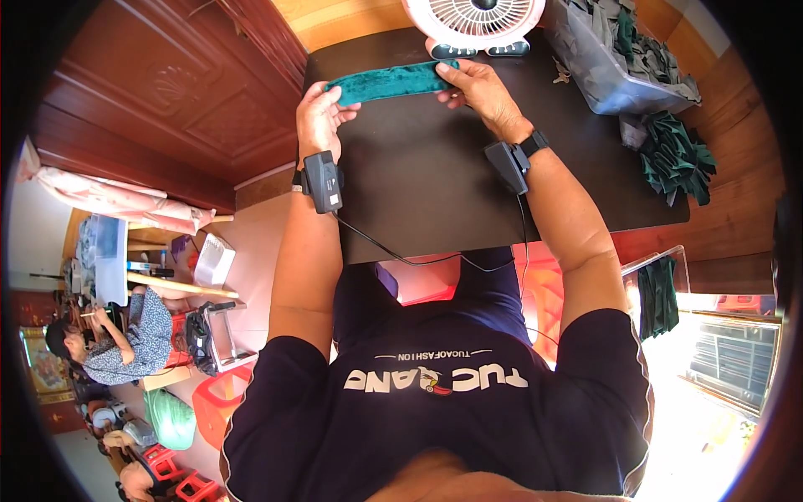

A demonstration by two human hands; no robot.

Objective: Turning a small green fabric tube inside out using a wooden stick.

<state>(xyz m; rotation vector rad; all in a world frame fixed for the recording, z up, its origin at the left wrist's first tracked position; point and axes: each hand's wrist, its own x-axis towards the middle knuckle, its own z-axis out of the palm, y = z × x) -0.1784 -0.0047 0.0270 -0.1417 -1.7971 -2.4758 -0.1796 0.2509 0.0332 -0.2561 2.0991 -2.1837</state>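
black table (435, 192), carved wooden door (159, 92)

Bare table (418, 184) below both hands (322, 117), fan (474, 21) just beyond right hand (481, 92), bin (611, 58) and cloth pile (677, 159) to its right

A dark counter (418, 192) fills the upper middle of the frame. At its top edge stands a pink-and-white fan (474, 21) (only its lower part shows). At the upper right a clear plastic bag (598, 75) of grey-green cloth pieces rests, and below it a loose pile of dark green cloth (677, 159) lies on the right edge.
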